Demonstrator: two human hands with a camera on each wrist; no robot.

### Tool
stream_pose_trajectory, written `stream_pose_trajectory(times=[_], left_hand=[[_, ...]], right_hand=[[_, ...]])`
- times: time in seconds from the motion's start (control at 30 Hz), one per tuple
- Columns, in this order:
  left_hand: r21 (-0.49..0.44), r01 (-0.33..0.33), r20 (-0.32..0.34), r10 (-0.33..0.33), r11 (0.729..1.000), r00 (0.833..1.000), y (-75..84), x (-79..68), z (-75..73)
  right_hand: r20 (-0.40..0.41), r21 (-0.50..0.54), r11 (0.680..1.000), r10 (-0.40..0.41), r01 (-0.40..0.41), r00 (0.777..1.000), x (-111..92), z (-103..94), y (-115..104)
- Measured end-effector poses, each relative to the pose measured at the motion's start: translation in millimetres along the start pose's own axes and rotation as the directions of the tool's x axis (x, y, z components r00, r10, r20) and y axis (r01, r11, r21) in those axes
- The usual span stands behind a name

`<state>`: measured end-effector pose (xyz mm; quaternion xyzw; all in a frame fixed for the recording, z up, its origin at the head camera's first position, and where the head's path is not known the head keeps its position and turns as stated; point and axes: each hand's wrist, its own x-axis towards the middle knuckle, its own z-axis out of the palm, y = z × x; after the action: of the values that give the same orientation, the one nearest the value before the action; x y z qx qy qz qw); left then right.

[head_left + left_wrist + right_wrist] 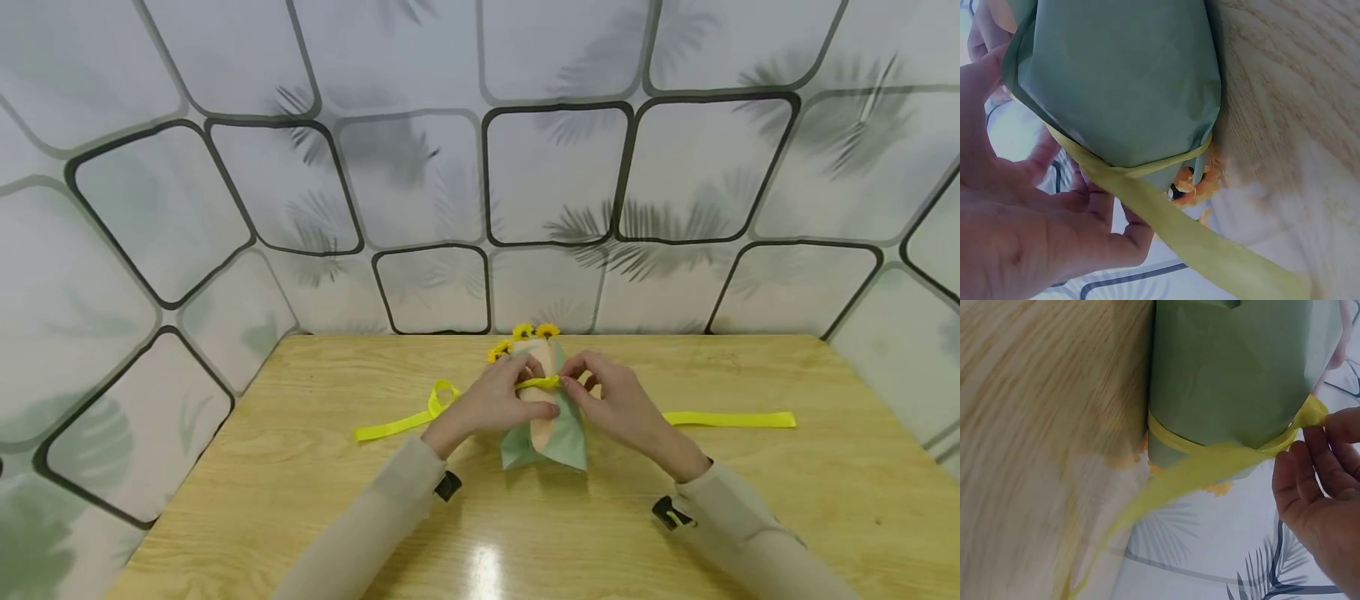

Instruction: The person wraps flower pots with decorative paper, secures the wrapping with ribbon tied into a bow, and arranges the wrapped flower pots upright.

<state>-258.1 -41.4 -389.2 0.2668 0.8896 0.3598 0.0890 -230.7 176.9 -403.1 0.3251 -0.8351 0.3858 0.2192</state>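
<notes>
A bouquet (pixel 543 433) in green and peach wrapping paper lies on the table, its yellow sunflowers (pixel 547 331) toward the wall. Around its upper part runs a yellow ribbon (pixel 540 382), with tails trailing out to both sides. My left hand (pixel 498 396) holds the bouquet from the left, thumb across the peach front and fingers curled near the ribbon. From the right, my right hand (pixel 615 400) pinches the ribbon between thumb and fingers; the right wrist view shows this twisted part of the ribbon (pixel 1311 412) at the paper's edge. The left fingertips are partly hidden.
The wooden table (pixel 300 517) reaches back to a patterned fabric wall (pixel 420 183), which also rises on both sides. A looped ribbon tail (pixel 393 427) lies on the left, and a straight tail (pixel 735 419) lies on the right.
</notes>
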Motion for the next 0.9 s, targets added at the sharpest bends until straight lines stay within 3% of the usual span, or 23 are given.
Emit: stream_pose_trajectory(times=[0.13,0.3,0.43,0.6,0.77,0.9], left_hand=[[0.091,-0.056,-0.05,0.061,0.994,0.997,-1.0,-6.1,1.5],[0.262,-0.122,-0.109,0.155,0.957,0.982,2.5,-15.4,5.6],[0.3,-0.109,-0.143,0.157,0.948,0.977,5.6,-18.3,8.7],[0.296,-0.087,-0.149,0.136,0.951,0.979,7.0,-18.2,8.6],[0.287,-0.095,-0.141,0.14,0.953,0.98,6.4,-16.7,6.7],[0.282,-0.096,-0.14,0.14,0.955,0.98,6.2,-16.9,5.6]], right_hand=[[0.033,0.002,0.999,0.046,-0.047,0.998,-1.5,1.3,0.1],[0.018,0.0,0.997,0.072,-0.072,0.997,-2.4,-0.9,-0.1],[0.028,0.032,0.998,0.06,-0.061,0.998,-3.4,-5.2,0.5],[0.126,-0.02,0.999,0.047,-0.045,0.991,-8.8,-17.7,-0.8],[0.247,-0.162,0.982,0.134,-0.096,0.96,-15.3,-34.1,-2.7],[0.333,-0.322,0.942,0.211,-0.099,0.919,-22.2,-42.9,-2.6]])
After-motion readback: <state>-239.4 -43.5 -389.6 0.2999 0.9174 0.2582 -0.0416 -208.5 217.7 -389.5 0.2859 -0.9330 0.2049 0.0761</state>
